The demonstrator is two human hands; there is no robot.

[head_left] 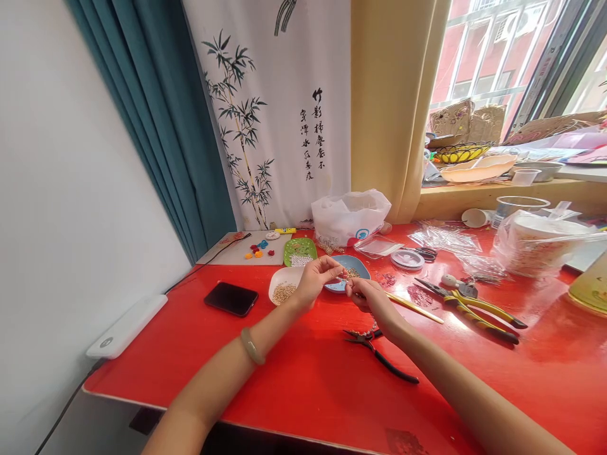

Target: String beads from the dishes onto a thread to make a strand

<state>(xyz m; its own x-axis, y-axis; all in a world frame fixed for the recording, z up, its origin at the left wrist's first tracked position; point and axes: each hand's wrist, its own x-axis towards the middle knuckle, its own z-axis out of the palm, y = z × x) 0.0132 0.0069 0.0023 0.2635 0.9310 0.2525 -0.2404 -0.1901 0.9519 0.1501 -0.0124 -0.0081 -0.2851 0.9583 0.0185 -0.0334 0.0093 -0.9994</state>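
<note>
I see the left hand (318,278) and right hand (374,301) pinched, on what I can't tell, near the blue dish (363,268), probably for easy reach. A beaded strand (373,325) trails beneath, by the black pliers (380,358).

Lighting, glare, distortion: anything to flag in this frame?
Head view: the window is partly washed-out; glare whitens the red table near the yellow-black pliers. Head view: the teal curtain slants, likely wide-angle stretch; detail between the left hand and right hand is too small to read.
</note>
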